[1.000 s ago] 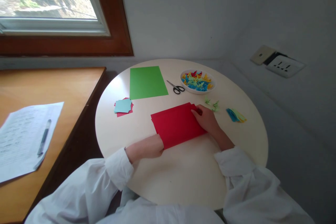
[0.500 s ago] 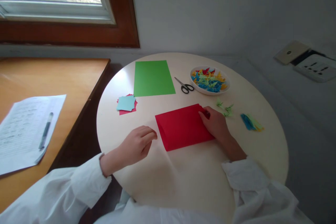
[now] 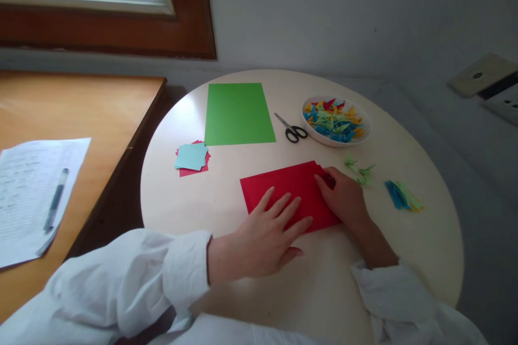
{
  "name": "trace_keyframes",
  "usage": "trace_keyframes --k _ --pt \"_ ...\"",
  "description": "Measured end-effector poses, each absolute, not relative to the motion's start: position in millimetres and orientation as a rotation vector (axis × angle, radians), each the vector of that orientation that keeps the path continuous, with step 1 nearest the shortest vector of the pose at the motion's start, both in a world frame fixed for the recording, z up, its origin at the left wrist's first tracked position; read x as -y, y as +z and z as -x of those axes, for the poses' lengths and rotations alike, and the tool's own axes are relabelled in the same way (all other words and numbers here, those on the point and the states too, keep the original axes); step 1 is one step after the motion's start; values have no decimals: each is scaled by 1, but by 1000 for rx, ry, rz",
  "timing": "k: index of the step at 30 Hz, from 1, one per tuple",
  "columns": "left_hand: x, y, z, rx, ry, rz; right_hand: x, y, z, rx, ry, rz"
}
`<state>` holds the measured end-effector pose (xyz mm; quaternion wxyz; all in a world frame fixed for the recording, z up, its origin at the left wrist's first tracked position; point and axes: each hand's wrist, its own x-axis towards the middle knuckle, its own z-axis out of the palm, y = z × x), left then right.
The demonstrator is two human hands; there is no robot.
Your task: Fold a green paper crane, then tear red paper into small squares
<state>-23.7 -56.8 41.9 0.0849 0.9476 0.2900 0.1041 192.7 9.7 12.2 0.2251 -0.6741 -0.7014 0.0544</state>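
A folded sheet of red paper (image 3: 279, 182) lies on the round white table in front of me. Across its left and lower part my left hand (image 3: 263, 237) is spread flat, fingers apart, touching the paper. At the right edge of the sheet, my right hand (image 3: 343, 197) has its fingers curled, pinching the paper there. Just beyond that hand are small folded pale green paper pieces (image 3: 365, 173). Farther right lies a fan of blue, green and yellow strips (image 3: 402, 197).
At the back are a green sheet (image 3: 239, 114), black-handled scissors (image 3: 294, 132) and a white bowl (image 3: 309, 130) of folded paper pieces. Light blue and red paper squares (image 3: 191, 157) lie to the left. A wooden desk (image 3: 117, 102) bears written papers (image 3: 24, 199) and a pen (image 3: 55, 199).
My left hand has moved right, from beside the red paper onto it, and its fingers have spread. My right hand stays at the paper's right edge. The view has tilted slightly down.
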Motion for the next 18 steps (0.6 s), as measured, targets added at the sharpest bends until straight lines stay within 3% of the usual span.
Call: trace_keyframes --k 13,18 --pt "53 26 29 -901 198 -2658 -12 20 -193 1895 190 2016" --pt "52 28 31 -897 174 -2627 -13 32 -194 1791 429 2109"
